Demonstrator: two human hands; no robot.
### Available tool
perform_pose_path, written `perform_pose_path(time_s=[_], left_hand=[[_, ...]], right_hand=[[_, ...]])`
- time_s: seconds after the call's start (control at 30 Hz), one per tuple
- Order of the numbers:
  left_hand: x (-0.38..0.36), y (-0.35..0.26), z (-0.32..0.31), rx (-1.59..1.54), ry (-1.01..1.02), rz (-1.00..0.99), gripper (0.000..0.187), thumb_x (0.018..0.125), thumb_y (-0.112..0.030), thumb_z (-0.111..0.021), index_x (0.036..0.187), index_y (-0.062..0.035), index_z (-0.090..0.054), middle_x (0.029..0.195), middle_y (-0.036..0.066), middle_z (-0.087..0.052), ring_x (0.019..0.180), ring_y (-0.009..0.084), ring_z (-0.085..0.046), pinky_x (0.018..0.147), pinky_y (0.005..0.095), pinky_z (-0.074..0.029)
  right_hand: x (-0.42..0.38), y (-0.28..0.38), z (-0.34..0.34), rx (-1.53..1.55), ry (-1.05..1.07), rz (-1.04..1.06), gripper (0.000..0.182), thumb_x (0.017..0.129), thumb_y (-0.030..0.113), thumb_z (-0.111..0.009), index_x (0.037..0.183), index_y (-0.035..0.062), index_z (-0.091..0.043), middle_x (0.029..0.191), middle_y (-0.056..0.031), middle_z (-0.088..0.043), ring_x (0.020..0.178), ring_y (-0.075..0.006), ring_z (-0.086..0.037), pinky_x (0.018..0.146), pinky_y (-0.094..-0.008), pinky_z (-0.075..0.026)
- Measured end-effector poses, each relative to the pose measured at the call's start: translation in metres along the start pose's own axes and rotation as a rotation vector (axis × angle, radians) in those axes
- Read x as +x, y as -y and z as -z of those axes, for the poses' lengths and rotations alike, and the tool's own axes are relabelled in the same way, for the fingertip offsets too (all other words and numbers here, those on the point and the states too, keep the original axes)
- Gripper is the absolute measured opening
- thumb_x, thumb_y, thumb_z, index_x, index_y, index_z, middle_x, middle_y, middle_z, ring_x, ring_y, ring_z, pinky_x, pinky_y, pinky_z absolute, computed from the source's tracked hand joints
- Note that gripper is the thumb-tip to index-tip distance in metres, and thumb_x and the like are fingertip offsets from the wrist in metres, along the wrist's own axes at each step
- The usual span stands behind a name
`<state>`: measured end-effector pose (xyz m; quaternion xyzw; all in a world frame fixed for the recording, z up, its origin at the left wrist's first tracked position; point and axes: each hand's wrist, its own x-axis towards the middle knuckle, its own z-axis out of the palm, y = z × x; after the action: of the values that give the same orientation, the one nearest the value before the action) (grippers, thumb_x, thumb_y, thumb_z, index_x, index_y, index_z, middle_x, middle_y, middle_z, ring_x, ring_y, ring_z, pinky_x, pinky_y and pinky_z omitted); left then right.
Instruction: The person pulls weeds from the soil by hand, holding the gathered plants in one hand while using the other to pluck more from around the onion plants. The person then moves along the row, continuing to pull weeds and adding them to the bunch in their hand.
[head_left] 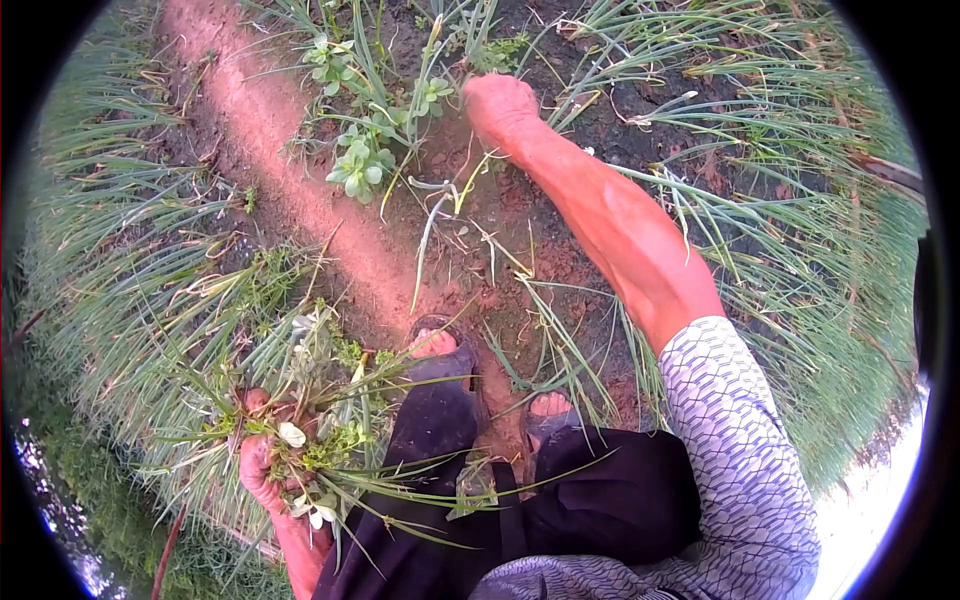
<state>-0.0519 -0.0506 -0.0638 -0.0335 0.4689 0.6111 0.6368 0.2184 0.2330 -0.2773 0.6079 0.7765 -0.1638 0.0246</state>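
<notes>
My left hand (262,450) is closed around a bunch of pulled weeds (325,455), with grassy blades and small leafy stems sticking out on all sides. It is low on the left, beside my knee. My right arm reaches forward, and my right hand (500,105) is a fist close to the soil at the top middle. Its fingers face away from me, so what they hold is hidden. Feathery green leaves (500,52) show just beyond the fist. To its left grows a broad-leaved weed (360,165) among onion-like stalks (375,75).
Rows of onion-like plants (760,220) stand on the right and more (110,300) on the left. A strip of bare reddish soil (300,180) runs between them. My sandalled feet (435,342) are on the ground below, under dark trousers (600,480).
</notes>
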Motion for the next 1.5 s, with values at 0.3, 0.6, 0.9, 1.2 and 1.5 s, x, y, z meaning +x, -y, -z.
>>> perform_pose_path(time_s=[0.3, 0.6, 0.9, 1.2, 1.5], left_hand=[[-0.009, -0.004, 0.017, 0.205, -0.236, -0.082, 0.045, 0.072, -0.008, -0.059, 0.113, -0.0015, -0.043, 0.088, 0.007, -0.052, 0.070, 0.0159, -0.048, 0.060, 0.0296, -0.040], [0.006, -0.007, 0.011, 0.113, 0.018, 0.070, 0.042, 0.070, -0.007, -0.062, 0.108, -0.0018, -0.043, 0.084, 0.007, -0.051, 0.067, 0.0148, -0.048, 0.059, 0.0292, -0.039], [0.011, -0.007, -0.010, 0.085, 0.039, 0.076, 0.042, 0.069, -0.007, -0.064, 0.105, -0.0036, -0.042, 0.084, 0.009, -0.051, 0.066, 0.0170, -0.049, 0.057, 0.0288, -0.042], [0.021, -0.011, -0.014, -0.061, 0.055, 0.124, 0.039, 0.067, -0.002, -0.060, 0.100, -0.0049, -0.040, 0.083, 0.011, -0.050, 0.064, 0.0192, -0.050, 0.051, 0.0272, -0.044], [0.034, -0.008, -0.041, -0.064, 0.049, 0.124, 0.038, 0.066, -0.001, -0.059, 0.099, -0.0045, -0.040, 0.079, 0.009, -0.050, 0.063, 0.0179, -0.049, 0.056, 0.0295, -0.044]], right_hand=[[0.015, -0.025, -0.015, 0.058, 0.152, -0.002, 0.015, 0.073, 0.012, -0.054, 0.081, 0.0018, -0.061, 0.081, -0.0215, -0.063, 0.078, -0.0368, -0.063, 0.065, -0.0448, -0.051], [-0.001, -0.028, -0.027, 0.291, -0.018, 0.194, 0.026, 0.072, 0.007, -0.051, 0.097, 0.0109, -0.058, 0.081, -0.0167, -0.063, 0.079, -0.0359, -0.062, 0.065, -0.0448, -0.050], [0.008, -0.028, -0.047, 0.399, -0.171, 0.202, 0.016, 0.078, 0.009, -0.051, 0.089, 0.0103, -0.062, 0.071, -0.0109, -0.062, 0.059, -0.0270, -0.058, 0.057, -0.0367, -0.051], [0.009, -0.099, 0.179, 2.231, 0.155, 0.063, 0.014, 0.081, 0.017, -0.063, 0.078, 0.0040, -0.058, 0.075, -0.0072, -0.061, 0.059, -0.0175, -0.054, 0.057, -0.0294, -0.047], [0.025, -0.062, 0.095, -0.543, 0.736, 0.495, 0.011, 0.074, 0.009, -0.055, 0.073, 0.0035, -0.064, 0.076, -0.0138, -0.065, 0.063, -0.0266, -0.063, 0.054, -0.0370, -0.050]])
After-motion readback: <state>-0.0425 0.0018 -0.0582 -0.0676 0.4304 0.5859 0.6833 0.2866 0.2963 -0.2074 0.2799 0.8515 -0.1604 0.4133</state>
